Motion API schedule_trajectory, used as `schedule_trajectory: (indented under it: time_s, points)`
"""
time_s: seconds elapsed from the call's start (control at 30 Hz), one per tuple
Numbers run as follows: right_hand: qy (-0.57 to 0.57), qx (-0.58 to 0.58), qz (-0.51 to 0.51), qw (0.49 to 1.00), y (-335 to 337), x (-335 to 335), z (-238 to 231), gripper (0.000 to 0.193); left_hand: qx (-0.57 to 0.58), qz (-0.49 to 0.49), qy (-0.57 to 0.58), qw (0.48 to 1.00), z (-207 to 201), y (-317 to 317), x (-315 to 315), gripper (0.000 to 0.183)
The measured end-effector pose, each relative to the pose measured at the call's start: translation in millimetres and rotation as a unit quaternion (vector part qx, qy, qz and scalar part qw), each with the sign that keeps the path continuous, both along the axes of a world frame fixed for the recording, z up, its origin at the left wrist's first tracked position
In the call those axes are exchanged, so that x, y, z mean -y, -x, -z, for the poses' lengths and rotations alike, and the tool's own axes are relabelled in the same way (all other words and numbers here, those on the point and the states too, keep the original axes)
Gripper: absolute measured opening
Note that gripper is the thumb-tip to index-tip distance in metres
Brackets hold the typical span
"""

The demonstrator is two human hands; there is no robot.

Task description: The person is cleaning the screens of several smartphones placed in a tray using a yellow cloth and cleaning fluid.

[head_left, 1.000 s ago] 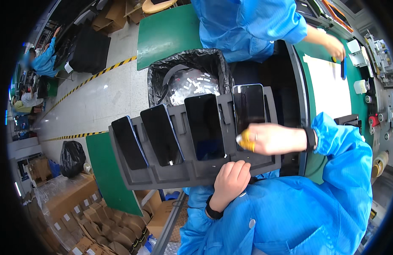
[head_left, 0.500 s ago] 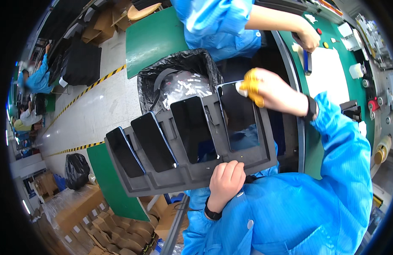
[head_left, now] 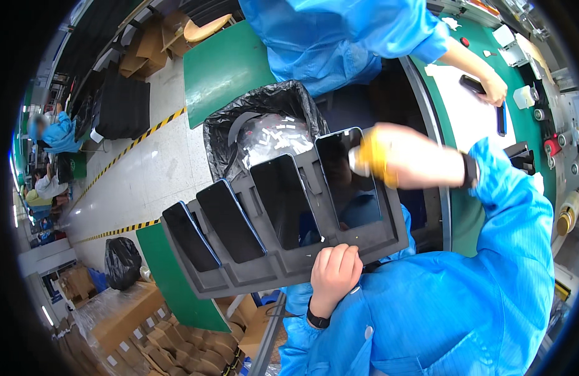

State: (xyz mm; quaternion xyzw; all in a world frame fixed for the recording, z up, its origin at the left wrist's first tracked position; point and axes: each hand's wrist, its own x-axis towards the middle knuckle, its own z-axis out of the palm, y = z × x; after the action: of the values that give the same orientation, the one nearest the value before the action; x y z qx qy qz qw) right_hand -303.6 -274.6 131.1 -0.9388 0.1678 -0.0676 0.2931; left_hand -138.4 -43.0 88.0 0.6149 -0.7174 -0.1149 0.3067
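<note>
A dark grey compartmented tray (head_left: 289, 257) holds several smartphones, each face up in its own slot. My left hand (head_left: 336, 272) has its fingers curled over the tray's near edge. Motion smears my right hand (head_left: 414, 156), which wears yellow finger cots (head_left: 376, 156). In its closed fingers is a small white wad (head_left: 358, 164), its material unclear, over the right edge of the rightmost smartphone (head_left: 346, 182). Farther left lie the third phone (head_left: 284, 200), its neighbour (head_left: 232, 219) and the leftmost one (head_left: 190, 235). Small white specks sit along the tray's near side.
Behind the tray stands a bin lined with a black bag (head_left: 217, 135), with white scraps inside. A co-worker in a blue smock (head_left: 339, 44) reaches over a green workbench (head_left: 468, 213) at right, one hand near dark phone-shaped objects. Cardboard boxes (head_left: 114, 307) stand lower left.
My right hand has moved down along the right edge of the rightmost phone with the white wad. My left hand stays on the tray. The co-worker's hand has shifted right.
</note>
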Motion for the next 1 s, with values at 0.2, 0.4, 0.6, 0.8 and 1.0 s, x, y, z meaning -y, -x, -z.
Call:
schedule_trajectory:
  time_s: [0.2, 0.4, 0.6, 0.8, 1.0]
  points:
    - [0.068, 0.108, -0.105, 0.986, 2.4, -34.2, 34.6, 0.019, 0.006, 0.015, 0.01, 1.0, -0.6, 2.4, 2.0, 0.016]
    - [0.179, 0.152, 0.024, 0.972, -26.7, 26.1, 15.4, 0.009, -0.007, 0.002, 0.007, 1.0, 1.1, 0.5, -1.7, 0.016]
    - [0.087, 0.102, -0.097, 0.986, -22.9, -40.6, 29.5, 0.013, 0.01, 0.008, 0.016, 1.0, 0.2, 2.3, 0.5, 0.016]
    - [0.143, 0.084, 0.039, 0.985, -52.1, 24.1, 24.5, 0.019, 0.016, 0.003, 0.034, 0.999, 2.5, -1.5, -2.4, 0.018]
    - [0.137, 0.118, -0.046, 0.982, -36.1, -28.0, 24.9, 0.012, 0.034, 0.024, 0.037, 0.998, 1.1, 2.0, -0.4, 0.016]
